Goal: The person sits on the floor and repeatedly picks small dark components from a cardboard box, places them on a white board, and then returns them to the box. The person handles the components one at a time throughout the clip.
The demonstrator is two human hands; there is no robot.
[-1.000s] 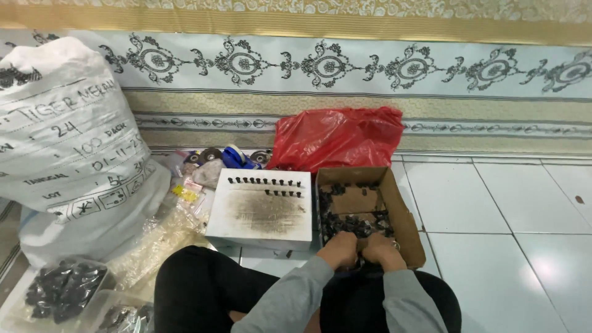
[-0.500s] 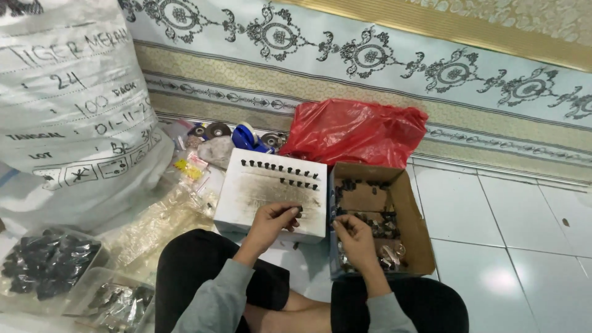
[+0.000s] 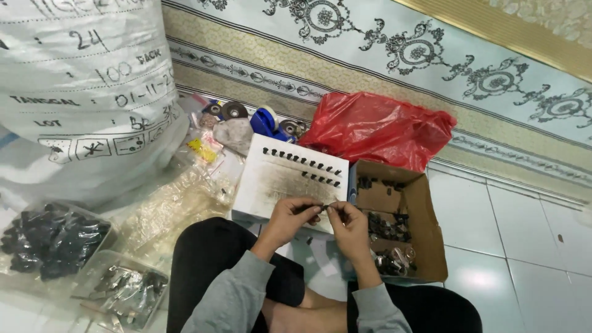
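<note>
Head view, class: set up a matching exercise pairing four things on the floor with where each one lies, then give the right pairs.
Things:
1. red plastic bag
2. cardboard box
3. white board
4. big white sack

Places:
A. far left, beside the clear bags
B. just beyond the left hand, with rows of small dark pieces on it
C. against the patterned wall, behind the box
D. to the right of the right hand, holding small dark parts

Pairs: 1-C, 2-D, 3-B, 4-A
</note>
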